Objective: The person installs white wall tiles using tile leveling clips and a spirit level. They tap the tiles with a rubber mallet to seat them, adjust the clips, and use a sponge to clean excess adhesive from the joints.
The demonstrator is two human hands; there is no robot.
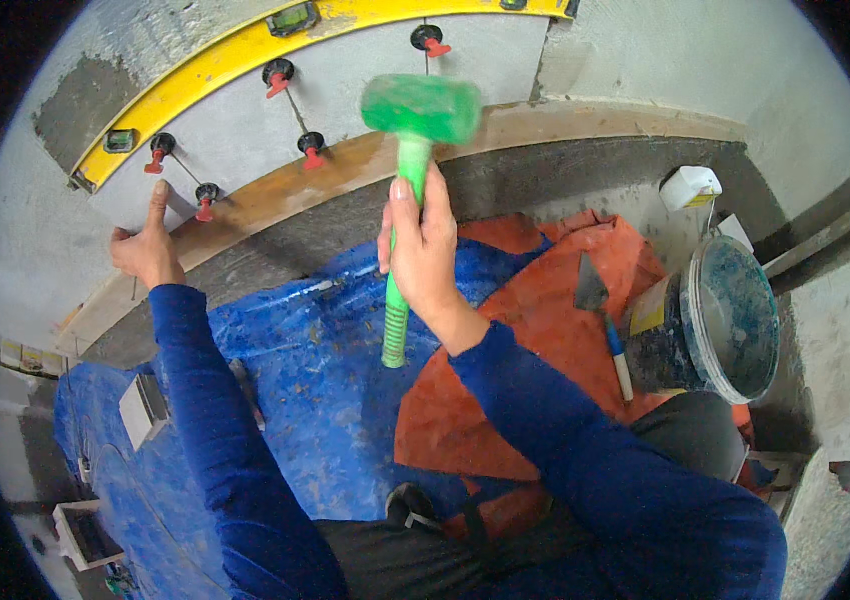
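Observation:
My right hand [427, 255] is wrapped round the handle of a green mallet [420, 108], its head raised in front of the wall and slightly blurred. At the left, my left hand [150, 250] rests against the lower edge of a pale grey wall tile [365, 65], thumb pointing up and fingers apart. Several black-and-red tile levelling clips [278, 77] sit along the joints between the tiles, one of them close to my left thumb. Above them a yellow spirit level [180, 92] lies along the tiles. A wooden board [275, 192] runs beneath the tile row.
Blue sheeting [320, 350] and an orange-red sheet [530, 340] cover the floor. At the right stand a dirty bucket [735, 320] and a white container [690, 188], with a trowel [605, 310] beside the bucket. A small box [145, 410] lies near my left forearm.

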